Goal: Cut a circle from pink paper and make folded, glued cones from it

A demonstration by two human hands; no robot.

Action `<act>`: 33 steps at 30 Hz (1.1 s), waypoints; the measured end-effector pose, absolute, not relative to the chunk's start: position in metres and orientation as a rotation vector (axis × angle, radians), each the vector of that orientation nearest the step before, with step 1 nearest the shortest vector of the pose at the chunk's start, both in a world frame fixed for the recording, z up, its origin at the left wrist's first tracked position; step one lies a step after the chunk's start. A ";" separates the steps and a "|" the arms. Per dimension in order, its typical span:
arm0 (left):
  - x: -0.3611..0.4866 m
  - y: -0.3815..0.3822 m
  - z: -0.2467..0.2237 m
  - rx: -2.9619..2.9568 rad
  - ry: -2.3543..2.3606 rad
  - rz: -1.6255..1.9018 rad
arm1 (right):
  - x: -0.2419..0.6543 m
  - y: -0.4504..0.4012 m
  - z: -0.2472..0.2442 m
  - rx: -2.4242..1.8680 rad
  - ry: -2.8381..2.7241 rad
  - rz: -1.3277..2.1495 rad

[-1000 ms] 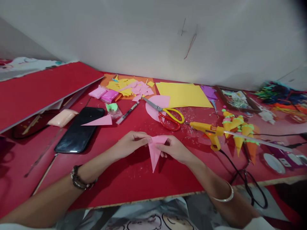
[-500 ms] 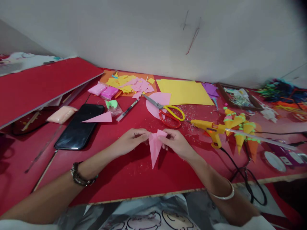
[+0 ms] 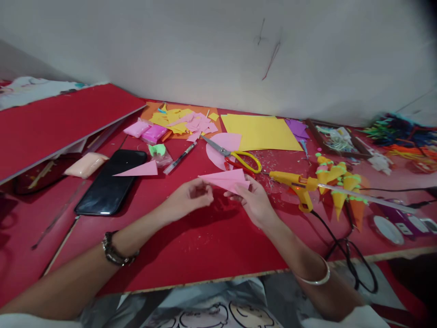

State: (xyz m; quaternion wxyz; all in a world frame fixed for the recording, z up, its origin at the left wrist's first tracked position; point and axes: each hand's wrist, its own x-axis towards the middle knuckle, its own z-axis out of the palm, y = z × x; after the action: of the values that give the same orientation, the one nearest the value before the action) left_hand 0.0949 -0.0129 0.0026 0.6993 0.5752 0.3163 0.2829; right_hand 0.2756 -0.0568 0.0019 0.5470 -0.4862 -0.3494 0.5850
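A folded pink paper cone (image 3: pixel 225 178) lies sideways in the air above the red table, its point to the left and its wide end to the right. My right hand (image 3: pixel 257 202) grips the wide end, thumb on the near face and fingers behind. Beside the pointed end is my left hand (image 3: pixel 187 198), its fingers curved and the thumb apart from them; whether a fingertip touches the paper is hard to see. Just beyond the cone lie scissors (image 3: pixel 249 160) with yellow and red handles, partly over a rounded pink paper sheet (image 3: pixel 213 155).
On the left, another pink paper cone (image 3: pixel 143 169) overlaps a black phone (image 3: pixel 112 187). A yellow glue gun (image 3: pixel 300 183) rests at right near decorated yellow cones (image 3: pixel 339 196) and looped black cable (image 3: pixel 331 232). Yellow sheets (image 3: pixel 262 132) and paper scraps (image 3: pixel 191 120) lie at the back.
The pink cone has turned from pointing down toward me to pointing left. My left hand has come off its upper edge, while my right hand keeps hold of the wide end.
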 end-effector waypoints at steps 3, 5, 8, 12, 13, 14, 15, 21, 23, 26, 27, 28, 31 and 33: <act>0.103 -0.025 0.005 1.492 0.756 0.557 | 0.271 -0.060 -0.001 -1.172 -0.951 1.376; 0.107 -0.032 0.007 1.558 0.783 0.544 | 0.270 -0.062 -0.003 -1.193 -1.035 1.378; 0.109 -0.037 0.009 1.602 0.802 0.602 | 0.269 -0.063 -0.002 -1.196 -1.127 1.425; 0.110 -0.038 0.010 1.597 0.796 0.674 | 0.270 -0.063 0.002 -1.192 -1.171 1.451; 0.110 -0.038 0.010 1.587 0.798 0.682 | 0.270 -0.063 0.003 -1.203 -1.176 1.444; 0.110 -0.038 0.009 1.575 0.801 0.688 | 0.271 -0.063 0.003 -1.215 -1.182 1.438; 0.110 -0.038 0.009 1.563 0.803 0.694 | 0.271 -0.063 0.004 -1.226 -1.185 1.431; 0.108 -0.038 0.005 1.583 0.829 0.714 | 0.274 -0.062 0.006 -1.266 -1.227 1.423; 0.106 -0.038 0.004 1.604 0.871 0.714 | 0.275 -0.063 0.006 -1.277 -1.238 1.420; 0.105 -0.037 0.004 1.619 0.901 0.690 | 0.276 -0.064 0.006 -1.303 -1.245 1.412; 0.104 -0.037 0.005 1.619 0.900 0.682 | 0.276 -0.064 0.006 -1.309 -1.247 1.410; 0.104 -0.036 0.005 1.616 0.897 0.678 | 0.276 -0.064 0.005 -1.311 -1.248 1.410; 0.103 -0.033 0.006 1.605 0.880 0.662 | 0.277 -0.064 0.004 -1.297 -1.238 1.421; 0.101 -0.031 0.007 1.605 0.870 0.654 | 0.278 -0.064 0.003 -1.291 -1.218 1.430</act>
State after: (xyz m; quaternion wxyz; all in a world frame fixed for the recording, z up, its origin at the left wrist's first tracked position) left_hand 0.1009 -0.0310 0.0075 0.5656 0.6825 0.3699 0.2782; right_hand 0.2780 -0.0637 0.0025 0.4180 -0.5145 -0.4854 0.5700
